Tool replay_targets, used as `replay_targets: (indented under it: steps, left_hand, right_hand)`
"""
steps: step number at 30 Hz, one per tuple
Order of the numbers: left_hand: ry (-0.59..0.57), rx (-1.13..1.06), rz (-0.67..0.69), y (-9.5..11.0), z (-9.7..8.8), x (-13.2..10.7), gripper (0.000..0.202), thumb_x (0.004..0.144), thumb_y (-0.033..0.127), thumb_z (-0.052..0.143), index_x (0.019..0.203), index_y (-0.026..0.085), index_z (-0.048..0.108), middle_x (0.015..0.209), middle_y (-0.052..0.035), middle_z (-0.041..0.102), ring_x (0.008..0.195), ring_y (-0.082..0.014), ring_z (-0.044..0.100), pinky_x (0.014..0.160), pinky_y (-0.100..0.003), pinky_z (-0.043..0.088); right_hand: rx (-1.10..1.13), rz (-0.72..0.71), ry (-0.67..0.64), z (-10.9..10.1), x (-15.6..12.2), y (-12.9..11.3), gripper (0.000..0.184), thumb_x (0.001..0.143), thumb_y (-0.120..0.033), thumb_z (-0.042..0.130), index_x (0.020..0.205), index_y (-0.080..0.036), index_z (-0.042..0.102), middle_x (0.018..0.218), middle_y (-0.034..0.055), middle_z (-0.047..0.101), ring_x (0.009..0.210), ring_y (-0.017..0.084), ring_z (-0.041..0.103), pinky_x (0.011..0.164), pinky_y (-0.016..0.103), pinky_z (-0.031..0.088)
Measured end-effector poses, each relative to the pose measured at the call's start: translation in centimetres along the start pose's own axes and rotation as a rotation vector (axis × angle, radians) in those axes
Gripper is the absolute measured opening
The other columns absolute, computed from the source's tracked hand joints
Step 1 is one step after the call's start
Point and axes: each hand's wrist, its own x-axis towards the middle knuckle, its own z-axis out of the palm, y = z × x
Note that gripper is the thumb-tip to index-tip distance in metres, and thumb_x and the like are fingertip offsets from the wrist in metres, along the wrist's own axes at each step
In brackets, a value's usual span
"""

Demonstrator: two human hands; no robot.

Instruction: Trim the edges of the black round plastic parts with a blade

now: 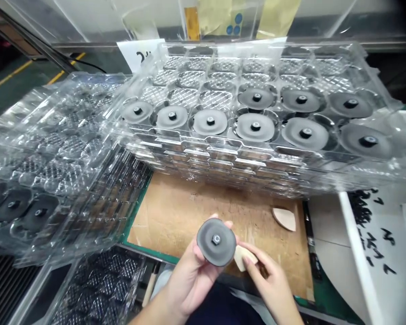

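My left hand point(186, 282) holds a round dark grey disc point(216, 242) with a metal nut at its centre, fingers curled behind it. My right hand point(270, 282) pinches a small beige wedge-shaped piece point(241, 256) against the disc's right edge. Both hands hover over a brown board point(176, 212) near its front edge. A second beige wedge point(284, 218) lies on the board to the right.
A stack of clear plastic trays point(257, 162) stands behind the board, its top tray holding several grey discs point(255, 127). More clear trays point(54, 149) lie at the left, some with dark discs point(13, 205). White sheets with black marks point(379, 234) sit at right.
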Motion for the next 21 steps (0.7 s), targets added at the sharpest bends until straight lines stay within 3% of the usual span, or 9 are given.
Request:
replay_targets:
  steps: [6,10,12,14,16,19,21]
  left_hand:
    - [0.054,-0.041,-0.023,0.3,-0.3,0.2,0.048,0.063,0.035,0.078,0.108,0.026,0.068,0.117,-0.0023,0.069,0.108,-0.0233,0.063,0.092,-0.028,0.049]
    - [0.079,0.004,-0.029,0.3,-0.4,-0.3,0.048,0.058,0.033,0.081,0.104,0.027,0.070,0.114,-0.0024,0.070,0.106,-0.0237,0.064,0.091,-0.030,0.049]
    - [0.090,0.047,-0.011,0.4,-0.4,-0.6,0.048,0.057,0.031,0.082,0.103,0.028,0.070,0.112,-0.0023,0.071,0.102,-0.0202,0.065,0.088,-0.027,0.050]
    - [0.105,0.111,-0.011,0.8,-0.5,-1.2,0.047,0.057,0.029,0.083,0.102,0.026,0.070,0.108,-0.0032,0.072,0.098,-0.0166,0.065,0.085,-0.023,0.050]
    - [0.119,0.181,-0.010,1.4,-0.8,-2.0,0.048,0.054,0.027,0.085,0.100,0.025,0.070,0.104,-0.0032,0.072,0.094,-0.0164,0.066,0.083,-0.022,0.050]
    - [0.172,0.243,0.039,2.5,-1.5,-3.4,0.052,0.049,0.022,0.087,0.098,0.027,0.070,0.099,-0.0003,0.072,0.090,-0.0175,0.065,0.079,-0.023,0.051]
    - [0.182,0.270,0.054,2.9,-2.0,-4.2,0.049,0.050,0.023,0.086,0.096,0.024,0.070,0.094,-0.0011,0.072,0.089,-0.0185,0.065,0.079,-0.024,0.050]
  right_hand:
    - [0.004,0.029,0.039,-0.7,1.2,-0.7,0.031,0.085,-0.042,0.054,0.102,-0.022,0.069,0.106,0.0064,0.071,0.093,0.024,0.067,0.067,0.028,0.057]
    - [-0.006,-0.084,0.250,-1.0,1.1,-5.4,0.026,0.087,-0.036,0.054,0.103,-0.021,0.068,0.108,0.0067,0.070,0.096,0.023,0.066,0.074,0.030,0.056]
    - [-0.040,-0.270,0.300,-0.6,0.5,-8.6,0.022,0.088,-0.028,0.053,0.105,-0.021,0.065,0.105,0.0065,0.070,0.093,0.022,0.066,0.076,0.030,0.054]
    - [-0.108,-0.521,0.241,0.3,-0.2,-11.4,0.023,0.088,-0.019,0.049,0.107,-0.020,0.063,0.099,0.0067,0.071,0.086,0.020,0.066,0.074,0.031,0.053]
    - [-0.168,-0.689,0.079,1.2,-0.8,-13.3,0.025,0.088,-0.014,0.047,0.108,-0.017,0.061,0.091,0.0059,0.071,0.076,0.017,0.065,0.069,0.029,0.051]
    - [-0.238,-0.687,-0.158,2.7,-1.1,-14.7,0.022,0.088,-0.012,0.047,0.104,-0.019,0.061,0.085,0.0018,0.071,0.069,0.014,0.063,0.063,0.025,0.048]
    - [-0.290,-0.693,-0.128,3.9,-1.0,-15.2,0.021,0.089,-0.013,0.045,0.103,-0.018,0.061,0.088,0.0027,0.071,0.071,0.015,0.063,0.064,0.027,0.047]
